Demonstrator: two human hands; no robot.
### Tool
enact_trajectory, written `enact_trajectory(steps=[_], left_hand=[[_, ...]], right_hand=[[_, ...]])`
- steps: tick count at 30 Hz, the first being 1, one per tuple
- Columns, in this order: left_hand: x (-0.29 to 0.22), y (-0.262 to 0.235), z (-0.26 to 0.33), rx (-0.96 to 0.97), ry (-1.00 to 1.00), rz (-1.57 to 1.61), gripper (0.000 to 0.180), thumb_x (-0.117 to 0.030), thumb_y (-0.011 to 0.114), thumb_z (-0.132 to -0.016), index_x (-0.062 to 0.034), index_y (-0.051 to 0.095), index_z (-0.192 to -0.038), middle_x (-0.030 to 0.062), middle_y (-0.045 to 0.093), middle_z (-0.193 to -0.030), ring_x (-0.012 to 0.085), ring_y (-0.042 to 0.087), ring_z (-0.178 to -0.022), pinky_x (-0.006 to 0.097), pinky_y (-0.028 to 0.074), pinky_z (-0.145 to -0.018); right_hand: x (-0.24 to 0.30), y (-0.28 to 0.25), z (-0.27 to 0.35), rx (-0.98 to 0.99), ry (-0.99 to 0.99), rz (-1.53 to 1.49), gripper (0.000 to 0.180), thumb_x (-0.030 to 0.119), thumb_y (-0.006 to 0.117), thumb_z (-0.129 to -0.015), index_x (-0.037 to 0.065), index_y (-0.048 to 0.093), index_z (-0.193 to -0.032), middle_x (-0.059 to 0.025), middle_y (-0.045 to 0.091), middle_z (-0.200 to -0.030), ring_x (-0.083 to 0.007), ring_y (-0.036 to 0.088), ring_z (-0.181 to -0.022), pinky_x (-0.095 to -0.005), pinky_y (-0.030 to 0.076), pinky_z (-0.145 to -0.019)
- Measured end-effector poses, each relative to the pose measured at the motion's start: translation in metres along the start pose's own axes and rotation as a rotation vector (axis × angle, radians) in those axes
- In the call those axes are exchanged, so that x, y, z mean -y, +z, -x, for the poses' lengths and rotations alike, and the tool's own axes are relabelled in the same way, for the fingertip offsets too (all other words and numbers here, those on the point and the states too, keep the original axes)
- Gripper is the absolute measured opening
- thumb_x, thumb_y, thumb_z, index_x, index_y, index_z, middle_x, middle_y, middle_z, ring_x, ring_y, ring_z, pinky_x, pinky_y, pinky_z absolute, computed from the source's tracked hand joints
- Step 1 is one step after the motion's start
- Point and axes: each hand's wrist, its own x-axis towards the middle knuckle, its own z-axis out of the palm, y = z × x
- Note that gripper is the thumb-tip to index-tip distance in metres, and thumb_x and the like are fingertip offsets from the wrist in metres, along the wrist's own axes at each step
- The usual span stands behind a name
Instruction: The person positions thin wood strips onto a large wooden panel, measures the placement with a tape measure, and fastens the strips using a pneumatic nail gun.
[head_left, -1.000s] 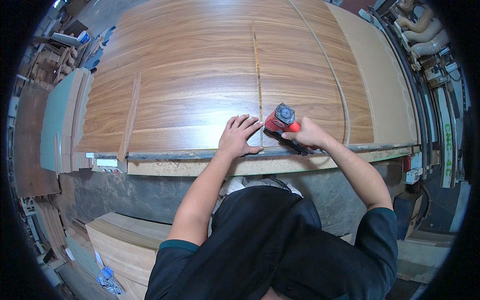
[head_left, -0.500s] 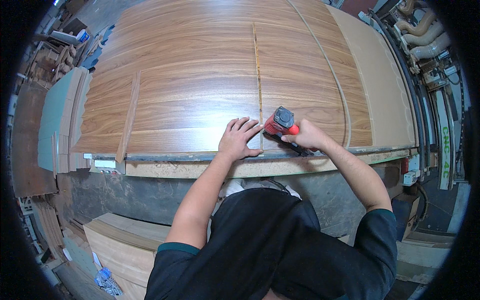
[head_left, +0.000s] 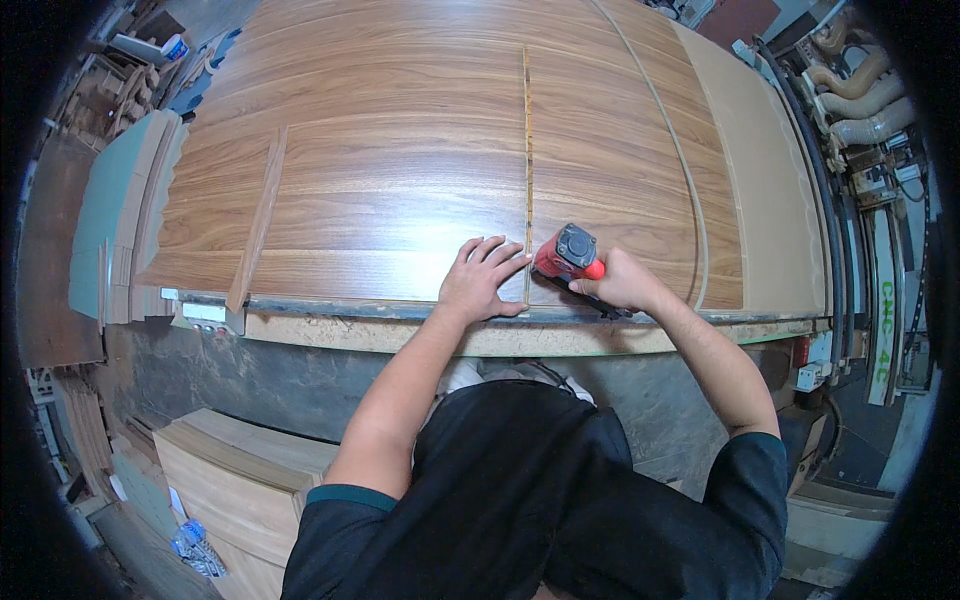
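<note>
My left hand (head_left: 482, 283) rests flat on a wood-grain panel (head_left: 390, 190), fingers spread, its fingertips beside a thin narrow strip (head_left: 529, 150). The strip runs away from the panel's near edge toward the far side. My right hand (head_left: 628, 281) is wrapped round the handle of a red nail gun (head_left: 566, 253) with a black cap. The gun's nose is close to the strip's near end, just right of my left fingertips; whether it touches is hidden beneath the tool's body.
Another wooden strip (head_left: 262, 215) lies on the panel at left. A pale hose (head_left: 677, 150) curves across its right part. Stacked boards (head_left: 110, 215) stand left of the bench, with more boards (head_left: 225, 470) behind at lower left. Pipes and machinery (head_left: 870, 120) line the right.
The view has turned slightly. My hands and the nail gun keep nearly the same places by the strip's near end.
</note>
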Motion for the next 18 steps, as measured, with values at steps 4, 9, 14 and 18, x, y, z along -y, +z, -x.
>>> enact_trajectory(steps=[4,9,14,18], left_hand=[[0.001,0.000,0.002,0.001,0.000,-0.006,0.095,-0.072,0.087,-0.084,-0.0330,0.062,-0.167,-0.0002,0.060,-0.171,0.0271,0.047,-0.164,0.054,0.029,-0.140],[0.003,0.002,0.002,-0.018,0.006,-0.008,0.095,-0.072,0.087,-0.083,-0.0323,0.062,-0.166,-0.0001,0.060,-0.171,0.0272,0.047,-0.163,0.054,0.030,-0.139],[0.001,0.001,0.001,-0.005,0.013,-0.004,0.094,-0.072,0.087,-0.084,-0.0313,0.064,-0.166,-0.0005,0.061,-0.170,0.0270,0.048,-0.163,0.054,0.031,-0.139],[0.003,0.001,0.002,-0.012,0.011,-0.004,0.093,-0.073,0.086,-0.085,-0.0309,0.065,-0.165,-0.0005,0.060,-0.171,0.0269,0.047,-0.163,0.054,0.029,-0.139]], right_hand=[[0.018,-0.009,0.008,0.034,0.035,0.062,0.052,0.050,0.091,-0.094,0.005,0.086,-0.119,-0.0262,0.085,-0.103,-0.0403,0.084,-0.099,-0.0504,0.064,-0.093],[0.035,-0.021,0.014,0.061,0.063,0.065,0.049,0.047,0.091,-0.095,0.006,0.086,-0.122,-0.0247,0.085,-0.102,-0.0388,0.084,-0.098,-0.0496,0.064,-0.094],[0.022,-0.027,0.005,-0.083,-0.166,-0.118,0.045,0.040,0.092,-0.095,0.005,0.085,-0.124,-0.0225,0.086,-0.101,-0.0350,0.083,-0.094,-0.0484,0.063,-0.090],[0.042,-0.044,-0.004,0.010,0.109,-0.042,0.046,0.040,0.092,-0.095,0.004,0.085,-0.122,-0.0221,0.085,-0.099,-0.0343,0.082,-0.092,-0.0478,0.063,-0.089]])
